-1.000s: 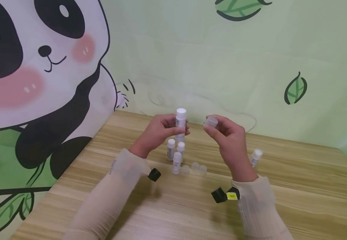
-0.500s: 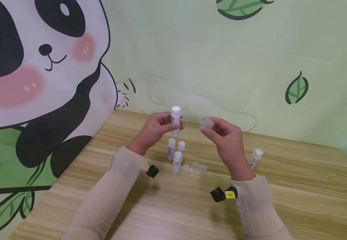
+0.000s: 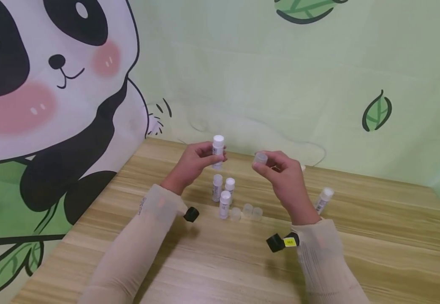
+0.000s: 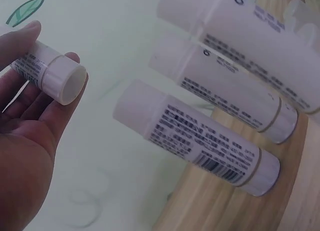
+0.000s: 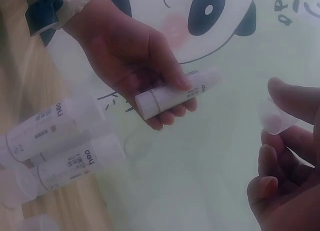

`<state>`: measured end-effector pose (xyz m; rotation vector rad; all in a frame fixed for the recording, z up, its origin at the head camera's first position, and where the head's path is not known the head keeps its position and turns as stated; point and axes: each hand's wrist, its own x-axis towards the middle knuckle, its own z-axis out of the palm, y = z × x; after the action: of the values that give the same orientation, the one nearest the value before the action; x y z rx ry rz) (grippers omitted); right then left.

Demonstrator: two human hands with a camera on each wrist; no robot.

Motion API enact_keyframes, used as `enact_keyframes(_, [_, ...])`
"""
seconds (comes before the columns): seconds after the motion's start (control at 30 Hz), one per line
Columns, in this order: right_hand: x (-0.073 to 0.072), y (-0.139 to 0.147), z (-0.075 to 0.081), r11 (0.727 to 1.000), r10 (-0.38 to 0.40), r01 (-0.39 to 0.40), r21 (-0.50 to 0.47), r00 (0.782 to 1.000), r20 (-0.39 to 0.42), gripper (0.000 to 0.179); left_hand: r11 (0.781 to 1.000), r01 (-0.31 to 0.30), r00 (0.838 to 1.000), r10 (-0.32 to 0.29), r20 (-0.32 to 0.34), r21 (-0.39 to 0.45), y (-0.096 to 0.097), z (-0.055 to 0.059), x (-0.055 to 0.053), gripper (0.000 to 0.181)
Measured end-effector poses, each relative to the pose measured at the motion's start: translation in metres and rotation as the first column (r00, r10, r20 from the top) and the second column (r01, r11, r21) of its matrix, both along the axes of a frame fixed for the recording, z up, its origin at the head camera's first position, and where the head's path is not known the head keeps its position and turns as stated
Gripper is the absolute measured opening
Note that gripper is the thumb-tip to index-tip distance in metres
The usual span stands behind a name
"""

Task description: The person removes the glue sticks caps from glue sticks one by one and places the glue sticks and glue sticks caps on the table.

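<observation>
In the head view my left hand holds a white glue stick upright above the table, thumb across its printed label. The left wrist view shows the round end of this held glue stick past the fingers. My right hand pinches a translucent cap between thumb and fingertips, apart from the glue stick. Below the hands stand three glue sticks: one at the left, one at the right and one in front. Loose translucent caps lie beside them.
Another glue stick stands to the right, beside my right wrist. A small white thing peeks out behind my right hand. The wooden table meets a green panda-print backdrop at its far edge.
My left hand has moved slightly left with the glue stick. My right hand, still pinching the cap, has shifted a little left. The standing glue sticks and loose caps have not moved.
</observation>
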<state>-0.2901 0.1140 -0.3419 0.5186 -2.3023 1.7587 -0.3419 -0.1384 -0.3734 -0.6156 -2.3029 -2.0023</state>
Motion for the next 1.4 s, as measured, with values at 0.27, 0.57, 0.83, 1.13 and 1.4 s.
enact_keyframes(0.27, [-0.007,0.0,-0.007,0.996,0.001,-0.007,0.092,0.998,0.065,0.031,1.0,-0.002,1.0,0.003,0.028,-0.029,-0.003,-0.01,-0.005,0.032])
enact_keyframes(0.57, [-0.016,0.001,-0.02,0.981,0.019,-0.044,0.188,0.991,0.133,0.033,0.999,0.047,0.997,-0.046,0.059,-0.02,-0.007,-0.028,-0.016,0.027])
enact_keyframes(0.83, [-0.023,0.0,-0.031,0.946,0.009,-0.069,0.318,0.983,0.186,0.035,0.997,0.047,0.993,-0.041,0.107,-0.057,-0.009,-0.038,-0.022,0.029])
enact_keyframes(1.13, [-0.034,0.006,-0.05,0.904,-0.019,-0.079,0.421,0.974,0.224,0.031,0.994,0.07,0.986,-0.057,0.154,-0.084,-0.012,-0.044,-0.024,0.032])
enact_keyframes(1.4, [-0.042,0.011,-0.067,0.879,-0.023,-0.089,0.467,0.973,0.23,0.034,0.997,0.057,0.986,-0.049,0.161,-0.046,-0.013,-0.046,-0.023,0.03])
